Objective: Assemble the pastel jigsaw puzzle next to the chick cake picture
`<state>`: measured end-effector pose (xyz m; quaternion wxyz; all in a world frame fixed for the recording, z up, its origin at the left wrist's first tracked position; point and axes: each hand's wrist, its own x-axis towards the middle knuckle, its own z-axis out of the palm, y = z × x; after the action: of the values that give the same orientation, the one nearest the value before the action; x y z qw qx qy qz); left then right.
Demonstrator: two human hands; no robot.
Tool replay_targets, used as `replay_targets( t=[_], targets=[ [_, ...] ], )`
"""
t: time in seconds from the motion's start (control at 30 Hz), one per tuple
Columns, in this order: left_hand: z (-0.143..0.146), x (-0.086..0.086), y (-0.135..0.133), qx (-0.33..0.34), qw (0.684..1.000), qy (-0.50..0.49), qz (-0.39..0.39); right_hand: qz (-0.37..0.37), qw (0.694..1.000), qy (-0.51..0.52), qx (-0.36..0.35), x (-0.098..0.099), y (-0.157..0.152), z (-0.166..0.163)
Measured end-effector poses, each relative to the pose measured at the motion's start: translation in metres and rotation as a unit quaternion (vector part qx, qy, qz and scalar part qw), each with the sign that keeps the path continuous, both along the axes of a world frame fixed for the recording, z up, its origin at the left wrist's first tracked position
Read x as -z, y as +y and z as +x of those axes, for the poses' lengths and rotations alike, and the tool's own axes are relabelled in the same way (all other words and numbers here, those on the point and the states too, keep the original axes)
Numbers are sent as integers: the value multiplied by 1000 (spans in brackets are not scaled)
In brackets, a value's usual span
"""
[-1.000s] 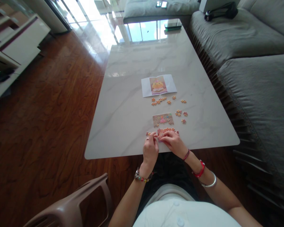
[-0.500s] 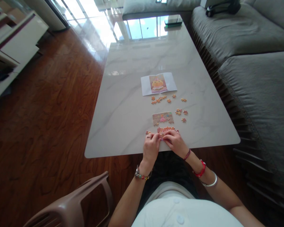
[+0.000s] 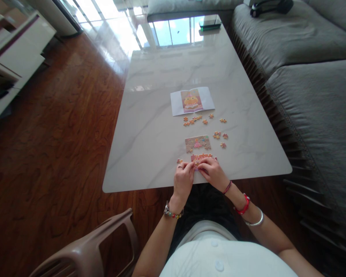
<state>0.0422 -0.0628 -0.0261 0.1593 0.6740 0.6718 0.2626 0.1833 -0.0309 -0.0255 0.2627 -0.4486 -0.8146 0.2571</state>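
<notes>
Close to the table's front edge, my left hand [image 3: 183, 177] and my right hand [image 3: 212, 171] meet with fingertips pinched on a joined section of jigsaw puzzle [image 3: 202, 157]. My fingers cover much of this pink and orange section, so the exact piece between them is hidden. Just beyond it lies a second joined section [image 3: 197, 143], brownish with a pink patch in the middle. A few puzzle pieces [image 3: 179, 161] rest beside my left fingers. Loose yellow and pink pieces [image 3: 217, 135] lie to the right of the brownish section.
A creased paper with a printed picture [image 3: 207, 98] lies farther up the marble-patterned table [image 3: 150, 146]. Several orange pieces [image 3: 192, 120] are in front of it. A dark phone-like object [image 3: 210, 24] is at the far end. A grey sofa [image 3: 314, 96] flanks the right; a plastic chair [image 3: 83, 250] stands lower left.
Both hands stay at the same puzzle section with only slight finger movement. The whole view has shifted a little; the loose pieces keep their places on the table.
</notes>
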Motion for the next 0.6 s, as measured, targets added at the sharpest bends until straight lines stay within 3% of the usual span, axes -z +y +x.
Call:
replay_targets(
  t=[0.6],
  targets=[
    [2,3,-2,-5,999,13,31,6,1000,10,4,3,0,0]
  ],
)
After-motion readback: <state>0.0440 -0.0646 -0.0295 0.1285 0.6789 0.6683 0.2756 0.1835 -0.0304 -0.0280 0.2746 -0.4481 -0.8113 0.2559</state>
